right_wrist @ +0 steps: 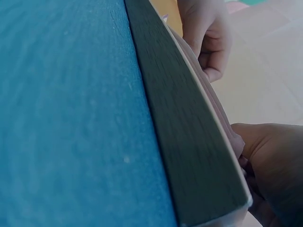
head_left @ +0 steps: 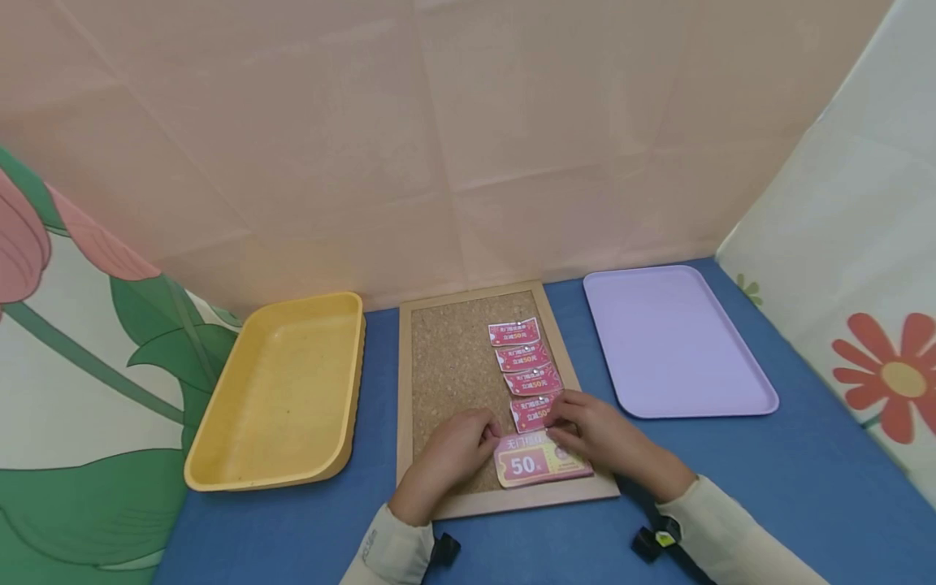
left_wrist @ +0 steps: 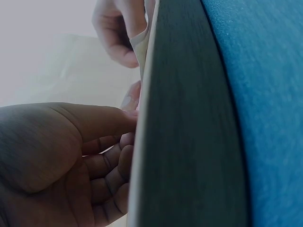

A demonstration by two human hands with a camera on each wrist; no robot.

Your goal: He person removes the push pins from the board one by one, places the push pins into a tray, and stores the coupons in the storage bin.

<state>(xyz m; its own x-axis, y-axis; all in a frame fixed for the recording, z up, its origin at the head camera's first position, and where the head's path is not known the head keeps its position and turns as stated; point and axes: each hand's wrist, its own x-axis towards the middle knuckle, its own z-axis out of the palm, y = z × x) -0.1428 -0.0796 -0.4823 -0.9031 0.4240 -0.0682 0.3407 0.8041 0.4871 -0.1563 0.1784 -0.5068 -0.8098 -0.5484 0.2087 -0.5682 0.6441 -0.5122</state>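
Observation:
A framed cork board (head_left: 449, 366) lies on the blue table, bearing a column of several small red coupons (head_left: 514, 332) fixed with small pins. Below them, over the board's lower edge, is a larger pink-and-yellow coupon (head_left: 522, 465) marked 50. Its upper left corner is pinched between the thumb and forefinger of my left hand (head_left: 457, 447). On the opposite side, my right hand (head_left: 600, 435) pinches its upper right edge, close by the lowest red coupon (head_left: 530, 413). The right wrist view shows the pink edge of the large coupon (right_wrist: 234, 142) at the right thumb.
To the left of the board stands a yellow tray (head_left: 281, 390) with raised walls. A flat lilac tray (head_left: 680, 341) lies to the right. Blue cloth (head_left: 512, 552) covers the table, and a plain pinkish backdrop (head_left: 439, 162) rises behind.

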